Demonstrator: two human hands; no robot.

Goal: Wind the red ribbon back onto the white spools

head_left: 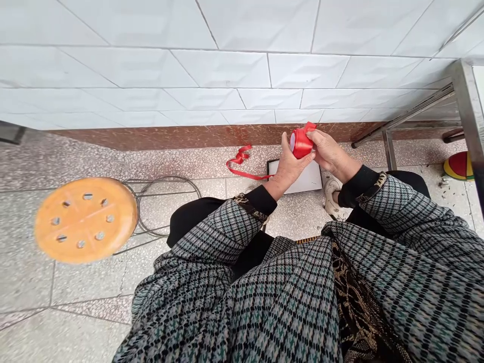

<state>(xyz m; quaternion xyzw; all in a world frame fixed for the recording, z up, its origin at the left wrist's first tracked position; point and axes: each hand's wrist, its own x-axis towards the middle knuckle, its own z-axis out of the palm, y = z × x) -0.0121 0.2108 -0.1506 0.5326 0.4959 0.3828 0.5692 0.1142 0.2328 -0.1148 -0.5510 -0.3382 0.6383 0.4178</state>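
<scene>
A red ribbon roll (301, 142) is held up in front of me between both hands. My left hand (289, 166) cups it from below and the left, fingers wrapped round its side. My right hand (328, 151) grips it from the right, with the thumb and fingers pinching the ribbon's loose end at the top. A loose strip of red ribbon (242, 164) lies curled on the floor below and to the left, near the wall base. A white flat box (307, 180) lies on the floor under my hands.
An orange round stool (86, 218) with a wire frame stands on the left. A metal table frame (463, 96) stands on the right, with a red and yellow object (459, 165) beneath it. A white tiled wall is ahead. My shoe (331, 195) rests by the box.
</scene>
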